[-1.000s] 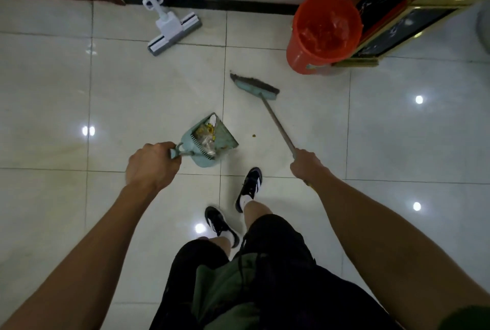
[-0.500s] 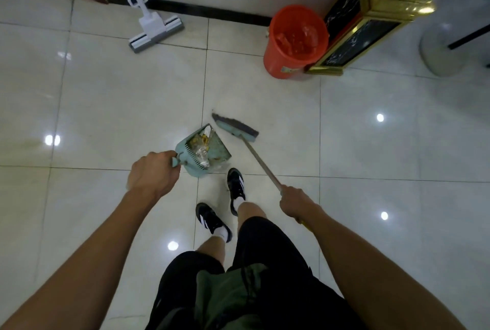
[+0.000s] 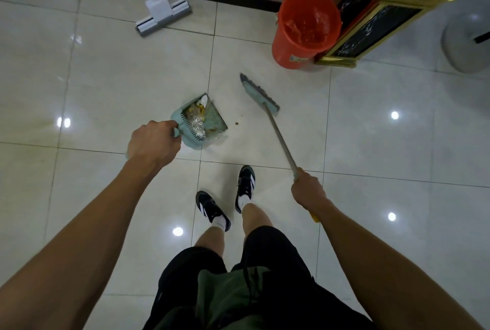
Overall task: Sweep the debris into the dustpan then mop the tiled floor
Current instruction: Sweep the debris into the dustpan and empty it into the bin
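While a few brown crumbs lie on the tiled floor between pan and brush, a person stands over the last of the sweeping. Left hand is curled tight round the handle of the dustpan, which sits tipped with its open lip toward the right, facing the crumbs, seemingly so the wrappers and scraps already inside stay put as more comes in. Right hand grips the long shaft of the broom, whose head is set down just right of the crumbs and beyond them, placed, it appears, to draw them leftward into the pan. Whether the bristles touch the tile cannot be told. Farther off, a white mop leans at the wall at far left, waiting for the second job, and an orange bucket stands beside a gold-trimmed cabinet at far right.
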The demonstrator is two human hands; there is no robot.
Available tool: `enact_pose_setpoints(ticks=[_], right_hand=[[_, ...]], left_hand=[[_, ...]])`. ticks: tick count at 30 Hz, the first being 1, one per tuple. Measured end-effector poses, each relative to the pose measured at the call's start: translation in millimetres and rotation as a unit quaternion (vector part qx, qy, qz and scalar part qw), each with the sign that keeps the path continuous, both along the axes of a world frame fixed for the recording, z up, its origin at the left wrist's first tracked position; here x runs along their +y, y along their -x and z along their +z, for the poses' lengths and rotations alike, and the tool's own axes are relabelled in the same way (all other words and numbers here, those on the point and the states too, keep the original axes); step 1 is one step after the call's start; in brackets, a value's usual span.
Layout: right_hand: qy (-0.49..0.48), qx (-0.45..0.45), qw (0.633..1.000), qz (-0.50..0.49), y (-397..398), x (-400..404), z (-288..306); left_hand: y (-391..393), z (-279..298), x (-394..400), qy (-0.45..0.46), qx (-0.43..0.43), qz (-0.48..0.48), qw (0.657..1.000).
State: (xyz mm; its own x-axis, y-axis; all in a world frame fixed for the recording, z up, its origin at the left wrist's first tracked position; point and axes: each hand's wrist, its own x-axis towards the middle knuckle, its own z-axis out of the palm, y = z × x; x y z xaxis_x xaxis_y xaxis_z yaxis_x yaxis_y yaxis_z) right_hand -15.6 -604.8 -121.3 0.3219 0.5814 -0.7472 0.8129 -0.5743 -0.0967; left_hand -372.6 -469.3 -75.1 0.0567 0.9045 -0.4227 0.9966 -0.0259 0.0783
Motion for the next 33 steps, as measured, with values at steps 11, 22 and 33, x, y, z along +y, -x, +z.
enact_pose_setpoints(ticks=[11, 22, 33], right_hand=[[0.021, 0.044, 0.998, -0.047, 6, 12, -14], [0.062, 0.12, 0.989, -0.053, 23, 13, -9], [0.089, 0.262, 0.879, -0.389, 27, 8, 8]], left_hand=[[-26, 4, 35, 0.017, -0.015, 0.028, 0.999], [-44, -10, 28, 0.011, 0.01, -0.042, 0.999], [-55, 1, 26, 0.015, 0.018, -0.065, 0.998]])
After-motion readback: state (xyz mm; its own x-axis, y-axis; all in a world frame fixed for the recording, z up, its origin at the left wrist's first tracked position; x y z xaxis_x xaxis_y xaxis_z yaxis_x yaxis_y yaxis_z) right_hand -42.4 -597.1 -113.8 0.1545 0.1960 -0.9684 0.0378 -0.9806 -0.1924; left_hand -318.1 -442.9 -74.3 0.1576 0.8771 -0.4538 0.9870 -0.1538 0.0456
